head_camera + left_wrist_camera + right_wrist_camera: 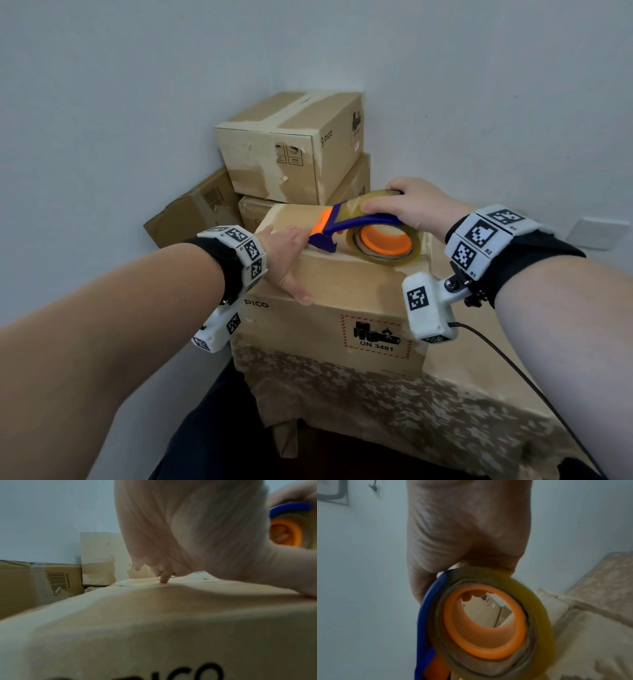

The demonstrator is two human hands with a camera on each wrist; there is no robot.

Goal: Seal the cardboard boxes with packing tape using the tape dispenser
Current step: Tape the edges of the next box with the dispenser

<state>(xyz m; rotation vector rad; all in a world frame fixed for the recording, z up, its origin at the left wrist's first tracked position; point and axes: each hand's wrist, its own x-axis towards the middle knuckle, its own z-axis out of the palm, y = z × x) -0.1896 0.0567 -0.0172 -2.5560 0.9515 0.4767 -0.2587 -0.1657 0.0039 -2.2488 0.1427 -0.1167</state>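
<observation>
The left hand lies flat with straight fingers on top of the cardboard box. Just right of it, the right hand grips the tape dispenser, whose blade end touches the box top beside the left fingers. 3 other boxes stand behind both hands.

The tape dispenser sits on the near box; seemingly 3 stacked boxes stand behind.
</observation>
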